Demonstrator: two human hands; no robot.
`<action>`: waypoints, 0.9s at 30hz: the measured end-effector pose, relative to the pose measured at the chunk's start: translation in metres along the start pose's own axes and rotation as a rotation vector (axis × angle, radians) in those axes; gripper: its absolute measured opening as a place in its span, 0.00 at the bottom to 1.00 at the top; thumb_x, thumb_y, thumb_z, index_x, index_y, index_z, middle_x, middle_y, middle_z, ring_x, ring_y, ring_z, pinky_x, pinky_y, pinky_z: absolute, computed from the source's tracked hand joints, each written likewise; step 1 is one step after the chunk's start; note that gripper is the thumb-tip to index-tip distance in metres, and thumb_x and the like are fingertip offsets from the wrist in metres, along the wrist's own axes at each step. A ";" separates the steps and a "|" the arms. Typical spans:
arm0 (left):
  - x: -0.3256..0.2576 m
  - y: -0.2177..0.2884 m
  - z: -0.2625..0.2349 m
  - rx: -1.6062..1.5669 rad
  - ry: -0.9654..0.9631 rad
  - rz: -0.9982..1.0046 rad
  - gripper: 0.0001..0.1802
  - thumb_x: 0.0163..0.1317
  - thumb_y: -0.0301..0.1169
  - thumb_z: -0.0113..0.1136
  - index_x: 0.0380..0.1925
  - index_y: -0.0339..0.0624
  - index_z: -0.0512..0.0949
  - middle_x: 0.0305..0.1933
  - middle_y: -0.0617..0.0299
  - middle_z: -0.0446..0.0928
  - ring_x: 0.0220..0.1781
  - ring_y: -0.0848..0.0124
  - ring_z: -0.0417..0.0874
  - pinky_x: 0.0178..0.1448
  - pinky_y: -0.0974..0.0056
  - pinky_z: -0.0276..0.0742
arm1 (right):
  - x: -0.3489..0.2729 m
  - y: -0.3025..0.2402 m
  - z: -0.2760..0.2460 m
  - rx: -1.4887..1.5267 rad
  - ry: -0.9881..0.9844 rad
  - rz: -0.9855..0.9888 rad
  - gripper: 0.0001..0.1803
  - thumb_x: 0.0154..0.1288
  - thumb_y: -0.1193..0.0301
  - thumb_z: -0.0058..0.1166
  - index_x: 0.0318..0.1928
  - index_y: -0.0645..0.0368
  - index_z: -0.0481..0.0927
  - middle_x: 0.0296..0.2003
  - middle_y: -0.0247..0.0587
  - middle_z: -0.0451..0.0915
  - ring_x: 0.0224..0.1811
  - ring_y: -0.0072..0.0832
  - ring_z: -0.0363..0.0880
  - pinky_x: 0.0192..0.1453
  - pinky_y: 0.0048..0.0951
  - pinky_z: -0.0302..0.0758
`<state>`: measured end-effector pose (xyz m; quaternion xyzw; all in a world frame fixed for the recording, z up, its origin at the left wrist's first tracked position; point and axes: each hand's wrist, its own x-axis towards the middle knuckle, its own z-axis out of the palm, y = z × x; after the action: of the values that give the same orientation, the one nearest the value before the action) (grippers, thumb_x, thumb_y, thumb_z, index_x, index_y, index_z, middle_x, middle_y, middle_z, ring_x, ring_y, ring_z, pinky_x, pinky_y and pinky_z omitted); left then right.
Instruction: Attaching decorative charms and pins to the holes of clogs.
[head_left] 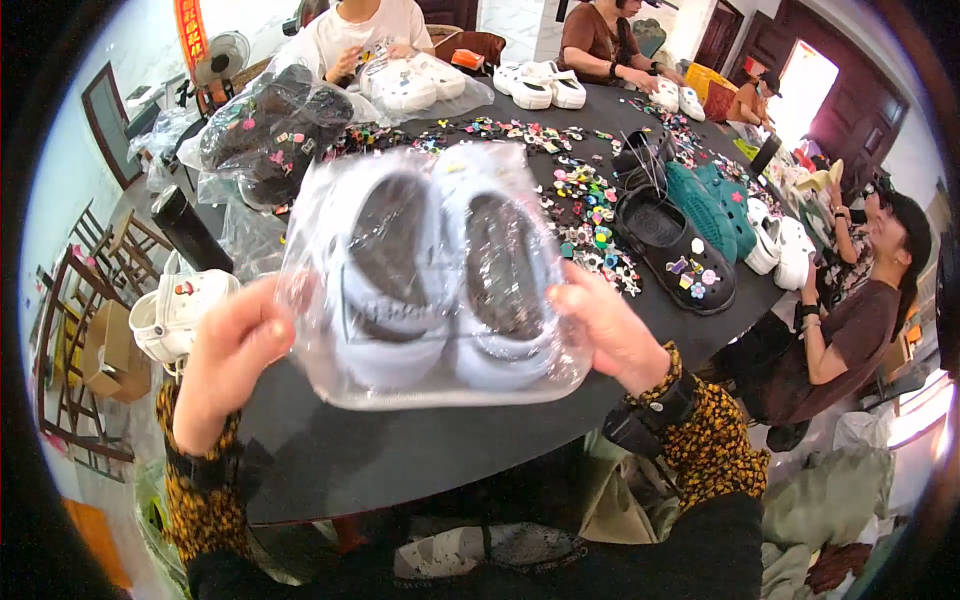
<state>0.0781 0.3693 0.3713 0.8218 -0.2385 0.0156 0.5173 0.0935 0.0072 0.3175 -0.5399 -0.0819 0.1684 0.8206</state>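
Note:
A clear plastic bag [440, 395] with a pair of pale lavender-blue clogs [385, 355] inside is held up over the table in front of me. My left hand [238, 345] grips the bag's left edge, its fingers partly hidden behind the plastic. On the opposite edge, my right hand [618, 335] pinches the bag, thumb in front. The clogs lie side by side, their dark openings facing me. White clogs [185, 305] with a small charm stand just beyond my left hand. To the right of the bag is a black clog [680, 250] decorated with charms.
Small colourful shoe charms [590, 215] are strewn over the dark table [400, 460]. Teal clogs [708, 210] and more white clogs [540, 85] stand farther off. A black cylinder [192, 228] and bagged dark clogs [275, 135] are at the left. Several people sit around the table.

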 end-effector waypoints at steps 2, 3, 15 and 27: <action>-0.020 -0.004 0.004 -0.043 -0.020 -0.047 0.08 0.66 0.30 0.56 0.32 0.36 0.76 0.33 0.74 0.71 0.34 0.82 0.67 0.41 0.73 0.65 | 0.003 0.014 -0.003 -0.014 -0.044 0.072 0.35 0.63 0.67 0.54 0.68 0.66 0.58 0.55 0.39 0.73 0.55 0.25 0.73 0.60 0.30 0.72; -0.024 -0.007 0.006 -0.038 -0.038 -0.038 0.08 0.66 0.30 0.56 0.32 0.36 0.76 0.33 0.74 0.71 0.34 0.82 0.67 0.41 0.73 0.65 | 0.005 0.023 -0.007 0.008 -0.004 0.079 0.35 0.64 0.68 0.53 0.67 0.67 0.58 0.55 0.40 0.73 0.54 0.24 0.74 0.59 0.29 0.72; -0.036 -0.062 0.036 0.026 0.108 -0.179 0.17 0.69 0.32 0.54 0.55 0.37 0.75 0.28 0.74 0.71 0.31 0.84 0.70 0.35 0.75 0.68 | 0.024 -0.001 -0.019 -0.513 0.161 -0.006 0.30 0.66 0.67 0.54 0.65 0.66 0.64 0.48 0.37 0.77 0.49 0.21 0.75 0.52 0.24 0.74; -0.074 -0.054 0.048 -0.298 -0.188 -0.651 0.17 0.69 0.38 0.51 0.46 0.33 0.73 0.25 0.60 0.78 0.19 0.73 0.78 0.23 0.73 0.74 | -0.019 -0.010 0.008 -0.881 0.064 -0.389 0.12 0.64 0.77 0.53 0.47 0.65 0.78 0.40 0.38 0.80 0.41 0.20 0.78 0.45 0.24 0.76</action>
<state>0.0241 0.3749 0.2829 0.7680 -0.0106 -0.2602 0.5850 0.0752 0.0036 0.3313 -0.8159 -0.2197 -0.0553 0.5320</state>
